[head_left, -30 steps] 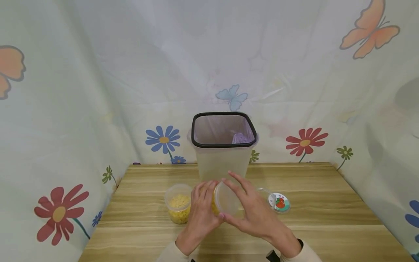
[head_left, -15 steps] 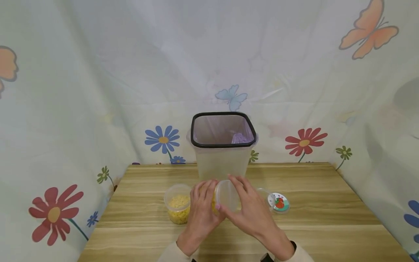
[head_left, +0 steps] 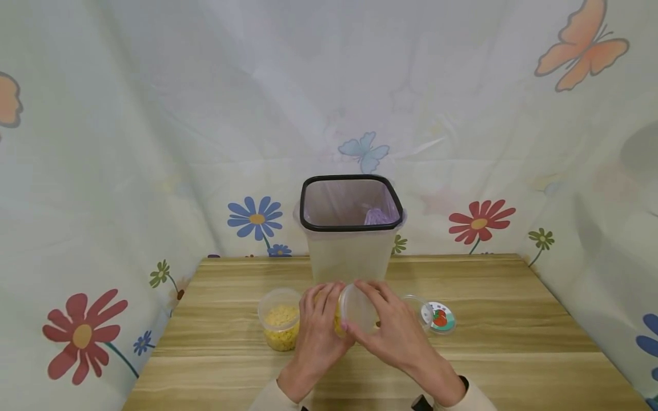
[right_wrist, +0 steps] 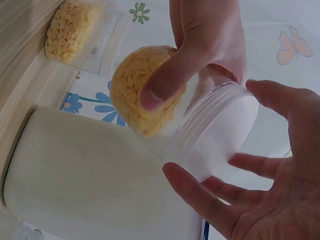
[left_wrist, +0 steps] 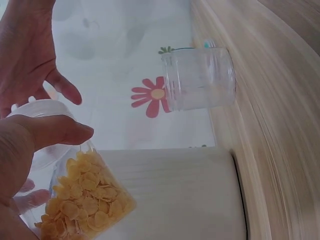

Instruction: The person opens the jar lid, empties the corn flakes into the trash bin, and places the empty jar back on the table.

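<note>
In front of me my left hand [head_left: 319, 337] grips a clear plastic jar of cornflakes [left_wrist: 90, 200], tilted on its side with its mouth toward the right. A translucent white lid [right_wrist: 225, 130] covers that mouth. My right hand [head_left: 401, 337] spans the lid, thumb and fingertips set at opposite parts of its rim. Left of my hands stands an uncovered jar of cornflakes [head_left: 281, 328]. A third clear jar [left_wrist: 200, 80], with nothing in it, stands on the right, partly hidden by my right hand in the head view.
A pale bin [head_left: 349, 251] with a black rim and a purple liner stands behind my hands. Beside the third jar lies a round lid with a tomato picture [head_left: 441, 318]. The wooden table [head_left: 504, 377] ends against a flowered cloth backdrop [head_left: 205, 114].
My right hand's raised, spread fingers have drawn in around the lid, and the wrist has shifted slightly left. The left hand and its jar stay almost where they were.
</note>
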A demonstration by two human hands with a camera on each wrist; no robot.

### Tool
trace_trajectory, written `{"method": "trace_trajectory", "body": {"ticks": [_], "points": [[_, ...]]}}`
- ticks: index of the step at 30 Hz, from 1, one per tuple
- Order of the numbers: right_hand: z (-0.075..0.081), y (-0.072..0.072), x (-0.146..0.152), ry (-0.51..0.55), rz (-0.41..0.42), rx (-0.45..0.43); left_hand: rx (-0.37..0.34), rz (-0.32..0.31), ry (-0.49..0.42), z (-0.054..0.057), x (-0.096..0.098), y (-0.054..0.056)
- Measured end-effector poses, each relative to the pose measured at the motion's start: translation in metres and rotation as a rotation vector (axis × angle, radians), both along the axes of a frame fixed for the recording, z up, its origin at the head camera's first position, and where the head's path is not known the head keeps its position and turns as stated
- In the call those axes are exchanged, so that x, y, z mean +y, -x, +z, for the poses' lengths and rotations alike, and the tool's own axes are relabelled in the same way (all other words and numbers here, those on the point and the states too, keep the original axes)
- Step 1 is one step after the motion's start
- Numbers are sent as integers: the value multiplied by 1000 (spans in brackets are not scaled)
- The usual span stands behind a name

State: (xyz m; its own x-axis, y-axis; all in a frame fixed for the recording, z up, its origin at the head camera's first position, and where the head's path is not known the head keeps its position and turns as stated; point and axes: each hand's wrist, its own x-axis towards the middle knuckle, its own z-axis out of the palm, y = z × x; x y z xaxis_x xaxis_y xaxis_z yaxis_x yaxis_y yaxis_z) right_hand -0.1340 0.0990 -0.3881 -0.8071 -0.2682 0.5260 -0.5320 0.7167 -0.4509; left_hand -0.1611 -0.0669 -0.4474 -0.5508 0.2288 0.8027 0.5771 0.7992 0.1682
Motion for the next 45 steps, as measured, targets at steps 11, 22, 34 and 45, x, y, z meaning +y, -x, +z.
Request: {"method": "trace_trajectory", "body": {"ticks": [11, 22, 34, 45], "points": [[2, 7, 12, -136, 205, 203, -59, -13, -13, 3, -1, -4], [4, 7, 18, -203, 350, 280, -41, -24, -40, 5, 0, -3], [15, -3, 16, -20, 134, 113, -63, -17, -72, 8, 0, -3], [9, -2, -2, 0, -102, -131, 28, -9, -57, 7, 5, -1]]}}
